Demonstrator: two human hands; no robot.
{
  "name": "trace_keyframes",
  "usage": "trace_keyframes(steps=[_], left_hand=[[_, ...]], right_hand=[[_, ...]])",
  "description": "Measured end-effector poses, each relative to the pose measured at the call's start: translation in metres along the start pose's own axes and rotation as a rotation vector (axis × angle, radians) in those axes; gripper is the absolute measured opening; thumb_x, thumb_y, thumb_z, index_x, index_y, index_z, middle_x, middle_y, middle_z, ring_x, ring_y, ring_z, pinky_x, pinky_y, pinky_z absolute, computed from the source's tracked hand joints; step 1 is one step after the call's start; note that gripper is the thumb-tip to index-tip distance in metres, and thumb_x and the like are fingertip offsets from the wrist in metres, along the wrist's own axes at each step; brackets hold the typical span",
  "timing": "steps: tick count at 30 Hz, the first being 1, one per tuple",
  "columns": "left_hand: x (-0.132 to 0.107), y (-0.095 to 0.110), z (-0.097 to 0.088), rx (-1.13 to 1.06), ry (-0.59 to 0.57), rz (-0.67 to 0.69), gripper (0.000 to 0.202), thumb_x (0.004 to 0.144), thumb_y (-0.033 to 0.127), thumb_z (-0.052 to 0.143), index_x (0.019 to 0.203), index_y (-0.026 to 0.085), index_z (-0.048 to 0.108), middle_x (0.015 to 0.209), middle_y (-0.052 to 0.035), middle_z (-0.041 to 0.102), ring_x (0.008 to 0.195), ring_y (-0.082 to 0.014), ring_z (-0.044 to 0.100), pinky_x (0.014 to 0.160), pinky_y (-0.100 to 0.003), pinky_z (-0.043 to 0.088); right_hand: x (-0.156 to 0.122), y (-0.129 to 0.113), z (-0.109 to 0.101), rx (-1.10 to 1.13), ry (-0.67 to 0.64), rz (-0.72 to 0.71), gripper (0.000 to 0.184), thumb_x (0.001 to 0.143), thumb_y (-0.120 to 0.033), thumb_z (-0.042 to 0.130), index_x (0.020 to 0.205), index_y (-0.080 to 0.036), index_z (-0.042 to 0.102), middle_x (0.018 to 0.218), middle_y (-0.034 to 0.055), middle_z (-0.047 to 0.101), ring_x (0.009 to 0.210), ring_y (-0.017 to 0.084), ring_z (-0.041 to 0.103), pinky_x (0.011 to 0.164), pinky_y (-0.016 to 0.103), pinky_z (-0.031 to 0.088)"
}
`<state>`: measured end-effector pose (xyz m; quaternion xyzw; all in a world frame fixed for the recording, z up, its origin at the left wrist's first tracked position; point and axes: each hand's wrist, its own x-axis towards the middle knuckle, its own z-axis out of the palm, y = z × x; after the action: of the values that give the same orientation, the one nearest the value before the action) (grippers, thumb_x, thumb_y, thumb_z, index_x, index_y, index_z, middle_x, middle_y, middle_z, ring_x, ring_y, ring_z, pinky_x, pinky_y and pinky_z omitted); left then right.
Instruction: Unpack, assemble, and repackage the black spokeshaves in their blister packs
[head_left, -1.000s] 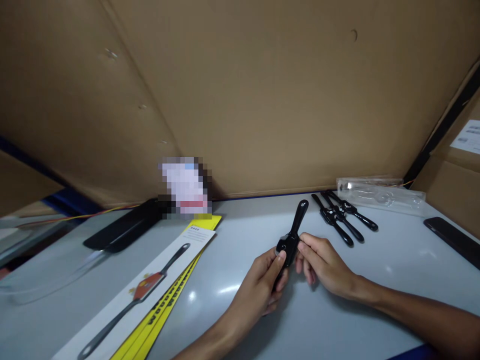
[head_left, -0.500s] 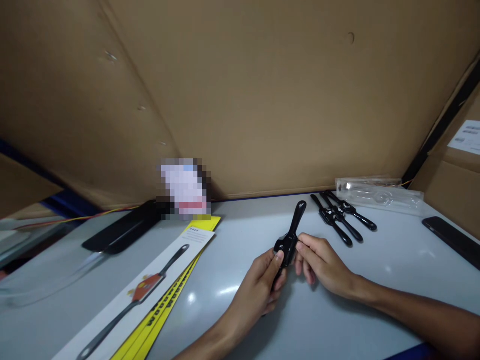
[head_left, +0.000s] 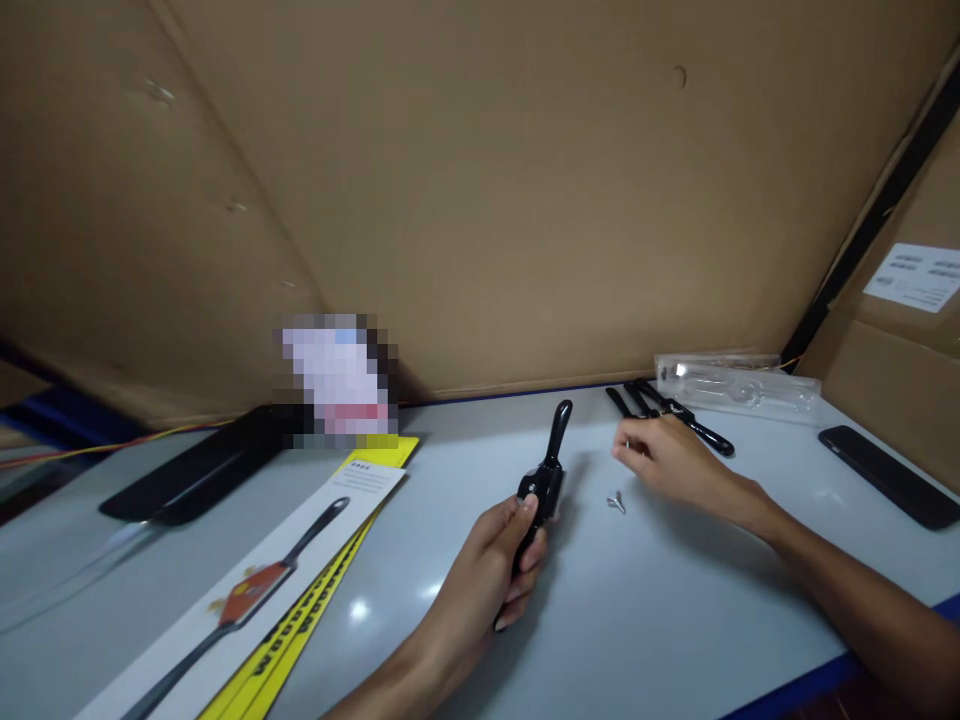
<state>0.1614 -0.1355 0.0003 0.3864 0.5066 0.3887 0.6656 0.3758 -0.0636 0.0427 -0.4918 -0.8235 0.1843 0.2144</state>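
My left hand is wrapped round the lower handle of a black spokeshave, its thumb resting on the tool's middle. The spokeshave's other handle points up and away. To its right, my right hand is raised over the table with its fingers loosely bent; nothing shows in them. Small silver metal pieces, too small to name surely, lie on the table just below that hand. Several more black spokeshaves lie behind the right hand, which partly hides them.
Clear plastic packages lie along the cardboard wall. A black flat object is at the right. On the left lie a printed card, yellow packaging and a long black object. A blurred-out item leans at the back.
My right hand has left the spokeshave and moved right, towards the other spokeshaves. The small metal pieces now show. My left hand keeps hold; the view has shifted slightly right.
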Motion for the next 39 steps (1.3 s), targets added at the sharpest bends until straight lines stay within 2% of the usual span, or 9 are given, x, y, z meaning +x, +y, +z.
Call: trace_keyframes(steps=[2,5,7,13,16,19,23,29,39], left_hand=[[-0.001,0.000,-0.001,0.009,-0.006,-0.005,0.047,0.081,0.065,0.062,0.088,0.021,0.048,0.056,0.0113,0.037,0.042,-0.0040,0.017,0.034,-0.016,0.015],[-0.002,0.001,-0.002,0.018,-0.010,-0.007,0.043,0.082,0.062,0.062,0.087,0.022,0.046,0.056,0.0112,0.037,0.042,-0.0043,0.017,0.034,-0.016,0.015],[-0.003,0.001,-0.002,0.030,-0.014,-0.008,0.043,0.082,0.062,0.062,0.085,0.022,0.046,0.056,0.0111,0.037,0.042,-0.0044,0.017,0.034,-0.016,0.015],[-0.001,-0.003,-0.002,0.113,-0.050,-0.011,0.046,0.084,0.066,0.056,0.076,0.024,0.038,0.054,0.0111,0.034,0.040,-0.0044,0.017,0.033,-0.017,0.016],[-0.002,-0.001,-0.001,0.144,-0.058,-0.026,0.044,0.086,0.065,0.053,0.081,0.024,0.040,0.056,0.0112,0.035,0.040,-0.0047,0.019,0.033,-0.017,0.017],[-0.004,0.003,-0.002,0.176,-0.106,-0.072,0.040,0.088,0.062,0.051,0.085,0.023,0.042,0.058,0.0111,0.037,0.041,-0.0044,0.019,0.034,-0.017,0.018],[-0.004,0.007,-0.004,0.231,-0.184,-0.170,0.037,0.089,0.060,0.050,0.088,0.023,0.042,0.058,0.0110,0.038,0.042,-0.0047,0.020,0.035,-0.017,0.016],[-0.005,0.009,-0.007,0.279,-0.252,-0.219,0.038,0.087,0.061,0.051,0.088,0.024,0.041,0.060,0.0110,0.038,0.042,-0.0046,0.019,0.035,-0.018,0.013],[-0.006,0.014,-0.005,0.314,-0.275,-0.261,0.039,0.086,0.061,0.052,0.091,0.025,0.041,0.061,0.0111,0.036,0.043,-0.0052,0.019,0.036,-0.019,0.013]], right_hand=[[-0.003,0.002,0.000,-0.169,-0.141,-0.035,0.010,0.088,-0.018,0.061,0.080,-0.020,0.066,0.073,0.0025,0.067,0.065,0.015,0.054,0.060,0.028,0.029],[-0.007,0.000,0.006,-0.267,-0.251,-0.062,0.005,0.088,-0.025,0.066,0.090,-0.020,0.067,0.083,0.0071,0.071,0.072,0.020,0.058,0.060,0.030,0.028],[-0.009,0.000,0.011,-0.275,-0.283,-0.086,0.007,0.088,-0.027,0.067,0.088,-0.021,0.066,0.080,0.0069,0.070,0.070,0.020,0.058,0.059,0.030,0.028],[-0.008,0.006,0.018,-0.162,-0.294,-0.217,0.019,0.083,-0.008,0.059,0.068,-0.019,0.056,0.071,0.0024,0.065,0.064,0.015,0.052,0.059,0.028,0.031],[-0.004,0.005,0.011,-0.002,-0.267,-0.197,0.018,0.079,-0.007,0.062,0.066,-0.019,0.057,0.065,-0.0005,0.061,0.060,0.012,0.049,0.057,0.027,0.032],[-0.001,-0.003,0.005,0.331,-0.214,-0.059,0.012,0.081,-0.015,0.064,0.070,-0.019,0.060,0.059,-0.0036,0.057,0.054,0.010,0.048,0.053,0.024,0.034],[-0.005,-0.020,0.009,0.669,-0.113,0.015,0.007,0.081,-0.022,0.067,0.075,-0.018,0.067,0.071,-0.0006,0.065,0.064,0.013,0.058,0.056,0.025,0.043],[-0.016,-0.033,0.028,0.521,0.102,-0.106,0.010,0.080,-0.012,0.071,0.075,-0.020,0.074,0.074,-0.0016,0.066,0.072,0.013,0.059,0.067,0.026,0.044],[-0.023,-0.030,0.051,0.345,0.196,-0.290,0.014,0.084,-0.008,0.070,0.079,-0.021,0.072,0.077,-0.0010,0.068,0.079,0.014,0.059,0.072,0.028,0.046]])
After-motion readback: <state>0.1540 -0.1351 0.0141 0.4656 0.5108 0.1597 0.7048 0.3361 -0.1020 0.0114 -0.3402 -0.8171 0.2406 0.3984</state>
